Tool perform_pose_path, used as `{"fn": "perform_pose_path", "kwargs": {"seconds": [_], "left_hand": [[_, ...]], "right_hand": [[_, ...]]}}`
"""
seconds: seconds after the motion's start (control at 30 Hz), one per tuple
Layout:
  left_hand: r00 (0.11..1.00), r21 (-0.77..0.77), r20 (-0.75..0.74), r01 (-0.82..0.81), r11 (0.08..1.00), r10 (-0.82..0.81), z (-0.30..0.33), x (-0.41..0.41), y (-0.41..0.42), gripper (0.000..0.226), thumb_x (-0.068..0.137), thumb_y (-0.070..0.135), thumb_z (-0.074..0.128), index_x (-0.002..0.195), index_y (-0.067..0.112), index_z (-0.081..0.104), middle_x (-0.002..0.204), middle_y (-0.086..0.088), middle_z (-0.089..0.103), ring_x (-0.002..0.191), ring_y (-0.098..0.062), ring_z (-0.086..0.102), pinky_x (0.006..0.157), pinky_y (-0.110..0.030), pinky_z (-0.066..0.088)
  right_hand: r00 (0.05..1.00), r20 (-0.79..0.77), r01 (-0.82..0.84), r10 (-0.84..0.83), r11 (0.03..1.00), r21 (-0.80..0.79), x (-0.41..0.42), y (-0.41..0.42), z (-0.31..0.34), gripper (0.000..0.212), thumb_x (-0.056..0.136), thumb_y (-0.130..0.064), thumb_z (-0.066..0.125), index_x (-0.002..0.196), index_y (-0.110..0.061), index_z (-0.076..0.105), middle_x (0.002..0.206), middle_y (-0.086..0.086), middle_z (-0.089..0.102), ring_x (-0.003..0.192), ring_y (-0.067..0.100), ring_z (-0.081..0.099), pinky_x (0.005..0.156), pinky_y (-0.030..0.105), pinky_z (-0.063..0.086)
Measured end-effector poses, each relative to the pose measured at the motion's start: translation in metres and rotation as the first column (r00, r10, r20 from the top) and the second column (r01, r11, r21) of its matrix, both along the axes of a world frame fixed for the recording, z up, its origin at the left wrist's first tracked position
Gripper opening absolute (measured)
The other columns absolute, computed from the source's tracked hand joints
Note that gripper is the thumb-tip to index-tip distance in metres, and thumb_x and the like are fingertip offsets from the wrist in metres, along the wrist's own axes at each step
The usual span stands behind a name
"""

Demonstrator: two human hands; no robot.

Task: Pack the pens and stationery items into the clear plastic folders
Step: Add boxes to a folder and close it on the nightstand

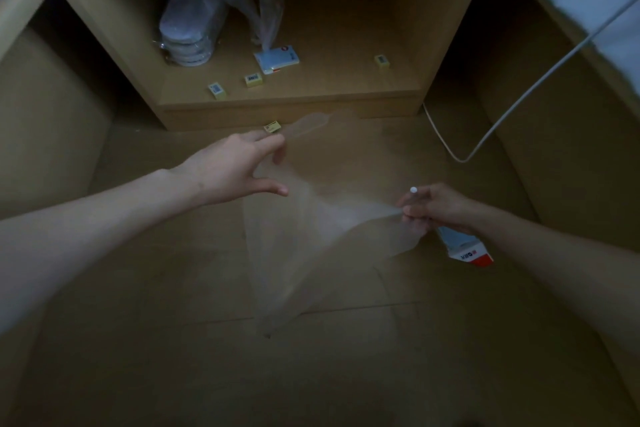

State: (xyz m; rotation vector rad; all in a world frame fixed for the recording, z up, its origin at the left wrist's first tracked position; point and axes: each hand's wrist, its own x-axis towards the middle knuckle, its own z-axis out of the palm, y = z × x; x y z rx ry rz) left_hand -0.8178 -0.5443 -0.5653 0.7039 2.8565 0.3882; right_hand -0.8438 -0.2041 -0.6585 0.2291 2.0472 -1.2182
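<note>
Clear plastic folder (294,239) hanging in mid-air over the wooden floor (381,357), long axis running diagonally from near the left fingers down toward the body. Right hand (434,208) pinching its right edge, plus gripping a boxed pen pack (465,248) and something white-tipped. Left hand (235,168) spread wide, fingertips by the folder's top corner and a small yellow eraser (272,127), so nearer. Folder mouth blurred, hard to make out; more erasers (252,79) sitting well beyond on the shelf.

Right hand (434,210) pinches a clear folder (311,236) and a pen box (465,250) over wooden floor (381,357); left hand (239,166) spreads open, touching the folder's far edge.
</note>
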Motion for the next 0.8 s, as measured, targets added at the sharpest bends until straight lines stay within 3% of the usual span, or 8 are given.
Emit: {"fn": "perform_pose_path", "kwargs": {"seconds": [0.13,0.23,0.33,0.43,0.57,0.63,0.7,0.8], "left_hand": [[0.999,-0.045,-0.015,0.046,0.998,-0.047,0.0,0.006,0.009,0.042,0.075,0.05,0.069,0.091,0.018,0.046,0.091,0.005,0.05,0.074,-0.02,0.05,0.066,-0.037,0.047],[0.996,-0.148,-0.024,0.077,0.986,-0.081,-0.003,0.008,0.02,0.043,0.079,0.049,0.067,0.094,0.014,0.046,0.089,0.004,0.048,0.072,-0.02,0.045,0.062,-0.033,0.041],[0.997,-0.209,0.012,0.082,0.974,-0.081,-0.006,0.009,0.03,0.041,0.083,0.048,0.064,0.092,0.017,0.038,0.085,0.006,0.043,0.072,-0.019,0.042,0.061,-0.03,0.034],[0.997,-0.238,0.042,0.068,0.969,-0.06,-0.01,0.008,0.036,0.041,0.085,0.047,0.063,0.093,0.018,0.036,0.082,0.007,0.041,0.073,-0.017,0.04,0.062,-0.029,0.029],[0.996,-0.256,0.064,0.069,0.964,-0.054,-0.011,0.007,0.039,0.039,0.086,0.046,0.062,0.093,0.019,0.035,0.08,0.005,0.041,0.073,-0.02,0.041,0.061,-0.029,0.028],[0.996,-0.271,0.068,0.075,0.96,-0.059,-0.013,0.007,0.04,0.039,0.087,0.046,0.061,0.094,0.019,0.034,0.076,0.005,0.039,0.075,-0.023,0.046,0.061,-0.029,0.029],[0.995,-0.289,0.067,0.085,0.954,-0.069,-0.015,0.008,0.042,0.038,0.088,0.047,0.059,0.097,0.018,0.036,0.075,0.007,0.038,0.077,-0.023,0.047,0.061,-0.029,0.028],[0.995,-0.305,0.062,0.099,0.947,-0.084,-0.017,0.007,0.047,0.037,0.089,0.045,0.058,0.104,0.015,0.042,0.085,0.005,0.038,0.086,-0.026,0.052,0.062,-0.029,0.027]], "right_hand": [[0.998,0.015,0.068,-0.067,0.997,-0.036,0.002,-0.007,-0.005,0.036,0.087,0.001,0.061,0.122,0.004,0.053,0.084,0.013,0.064,0.053,0.015,0.062,0.046,0.022,0.051],[0.998,-0.009,0.059,-0.06,0.997,-0.053,0.004,-0.015,0.001,0.038,0.087,-0.009,0.065,0.122,-0.008,0.051,0.084,0.012,0.062,0.052,0.014,0.056,0.042,0.021,0.047],[0.996,-0.038,0.082,-0.085,0.993,-0.083,0.0,-0.014,0.01,0.039,0.088,-0.028,0.063,0.121,-0.012,0.052,0.093,0.01,0.062,0.065,0.015,0.056,0.052,0.024,0.046],[0.969,-0.121,0.21,-0.216,0.976,-0.057,-0.012,-0.005,0.014,0.047,0.094,-0.045,0.048,0.126,-0.011,0.051,0.101,0.01,0.061,0.082,0.02,0.058,0.067,0.03,0.047],[0.916,-0.26,0.366,-0.306,0.902,0.229,-0.019,0.02,0.0,0.047,0.097,-0.039,0.047,0.133,-0.008,0.047,0.12,0.015,0.057,0.108,0.03,0.055,0.083,0.037,0.044],[0.958,-0.172,0.28,-0.228,0.867,0.413,-0.014,0.035,-0.012,0.05,0.093,-0.031,0.058,0.133,-0.004,0.045,0.127,0.018,0.054,0.114,0.032,0.053,0.088,0.04,0.044],[0.986,-0.052,0.163,-0.159,0.843,0.512,-0.007,0.043,-0.022,0.057,0.085,-0.033,0.069,0.128,-0.002,0.048,0.124,0.019,0.056,0.109,0.034,0.057,0.091,0.043,0.049],[0.998,-0.061,0.054,-0.02,0.773,0.633,0.003,0.042,-0.034,0.072,0.072,-0.04,0.079,0.128,-0.008,0.048,0.126,0.018,0.053,0.105,0.032,0.059,0.089,0.041,0.05]]}}
